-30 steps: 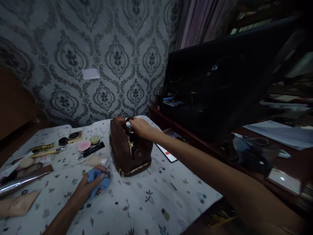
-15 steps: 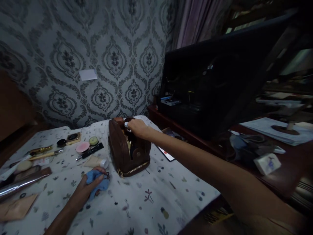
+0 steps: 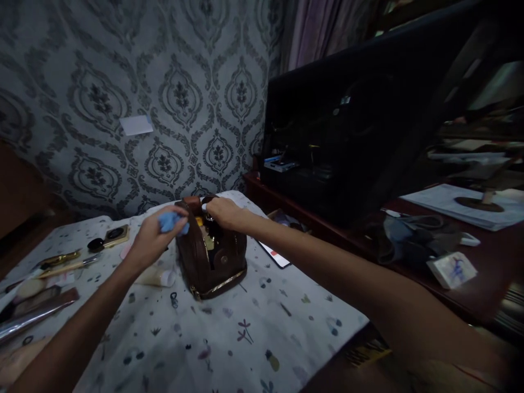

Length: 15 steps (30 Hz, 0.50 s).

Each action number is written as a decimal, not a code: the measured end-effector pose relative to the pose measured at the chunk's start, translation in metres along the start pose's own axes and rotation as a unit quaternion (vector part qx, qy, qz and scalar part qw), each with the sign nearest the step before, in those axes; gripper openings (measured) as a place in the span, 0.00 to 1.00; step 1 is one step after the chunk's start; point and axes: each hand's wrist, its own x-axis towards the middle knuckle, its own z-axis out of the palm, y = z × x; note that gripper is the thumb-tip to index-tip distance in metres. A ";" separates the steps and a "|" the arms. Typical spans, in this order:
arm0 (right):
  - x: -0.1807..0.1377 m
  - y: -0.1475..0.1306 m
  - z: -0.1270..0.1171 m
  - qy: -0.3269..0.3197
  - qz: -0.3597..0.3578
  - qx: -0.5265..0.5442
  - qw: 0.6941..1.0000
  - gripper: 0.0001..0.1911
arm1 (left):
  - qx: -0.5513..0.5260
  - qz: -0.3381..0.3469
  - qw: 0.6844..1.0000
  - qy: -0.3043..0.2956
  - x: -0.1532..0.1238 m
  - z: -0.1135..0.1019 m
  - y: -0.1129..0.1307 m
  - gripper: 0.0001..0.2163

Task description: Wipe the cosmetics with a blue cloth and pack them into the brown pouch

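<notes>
Pinching a blue cloth (image 3: 168, 221), the left hand (image 3: 153, 237) is at the upper left edge of the open brown zippered bag (image 3: 191, 259), which stands on the printed white sheet (image 3: 229, 338); I can't tell whether they touch. The right hand (image 3: 227, 214) is at the bag's mouth, fingertips hidden, so I cannot tell its grip. The left forearm (image 3: 94, 305) partly covers a squeeze tube (image 3: 158, 277).

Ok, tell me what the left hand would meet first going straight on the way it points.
Most likely the bag, near its top: the left hand, holding the cloth, points that way. Depth is unclear, so it might pass just over.
</notes>
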 end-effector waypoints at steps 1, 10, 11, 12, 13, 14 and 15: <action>0.000 0.001 0.000 0.001 -0.002 0.003 1.000 0.15 | 0.043 0.035 0.998 -0.017 0.021 0.004 0.004 0.13; -0.003 0.004 0.005 0.002 -0.006 0.008 1.000 0.17 | 0.294 0.090 0.929 -0.204 0.101 0.058 -0.018 0.17; -0.004 0.003 0.007 0.007 -0.001 0.003 1.000 0.17 | 0.296 0.088 0.930 -0.199 0.102 0.061 -0.022 0.17; -0.005 0.003 0.009 0.015 0.002 -0.003 1.000 0.17 | 0.296 0.085 0.932 -0.192 0.102 0.064 -0.026 0.16; -0.005 0.001 0.011 0.024 0.002 -0.010 1.000 0.17 | 0.293 0.080 0.934 -0.186 0.103 0.066 -0.029 0.16; -0.007 -0.001 0.013 0.030 -0.003 -0.014 0.999 0.16 | 0.287 0.077 0.938 -0.181 0.104 0.067 -0.033 0.15; -0.008 -0.003 0.016 0.031 -0.011 -0.014 0.999 0.16 | 0.279 0.074 0.941 -0.176 0.105 0.069 -0.036 0.14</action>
